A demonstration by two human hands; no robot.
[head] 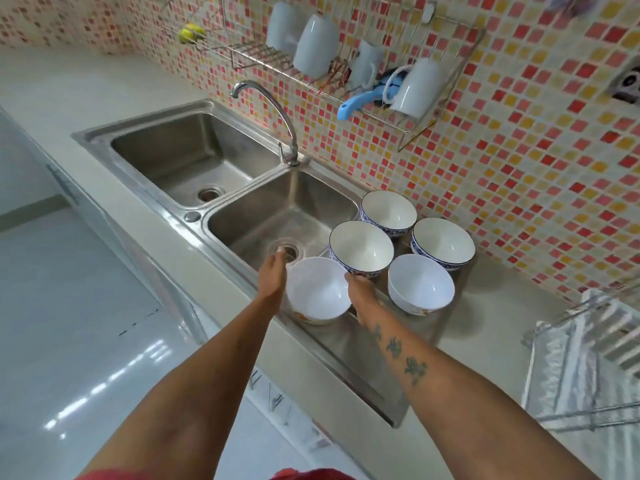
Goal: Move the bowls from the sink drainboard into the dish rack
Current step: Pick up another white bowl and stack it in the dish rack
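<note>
Our left hand (273, 277) and right hand (360, 294) flank the plain white bowl (317, 289) at the drainboard's (346, 344) sink-side edge. We cannot tell how the fingers sit. Four more bowls stand behind it.

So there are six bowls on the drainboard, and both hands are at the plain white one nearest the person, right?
Not six. The head view shows five bowls on the drainboard. Both hands, left hand and right hand, are indeed at the nearest white bowl.

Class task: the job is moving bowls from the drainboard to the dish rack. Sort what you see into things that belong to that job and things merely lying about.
Belong to the job:
- five bowls
- drainboard
- dish rack
- left hand
- right hand

Lying about:
- tap
- wall rack
- white mugs
- blue utensil
</note>
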